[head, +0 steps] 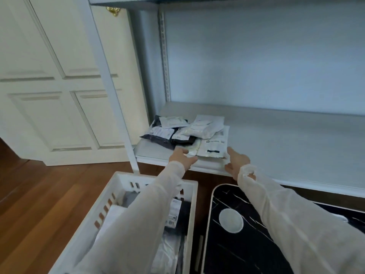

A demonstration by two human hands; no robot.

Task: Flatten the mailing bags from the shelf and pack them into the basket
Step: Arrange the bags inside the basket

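shelf edge [209, 168]: hands [182, 157] flanking white bag [213, 149]

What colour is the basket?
White, with slotted walls; the basket shows in the head view, lower left.

Glossy plastic mailing bags [185, 133] on a matt white shelf [276, 139]; slotted plastic basket [110, 196] over polished wood floor [39, 194].

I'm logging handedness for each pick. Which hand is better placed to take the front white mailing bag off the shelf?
Probably the right hand: its fingers already reach the front white mailing bag's right edge. The left hand sits by the neighbouring translucent bag.
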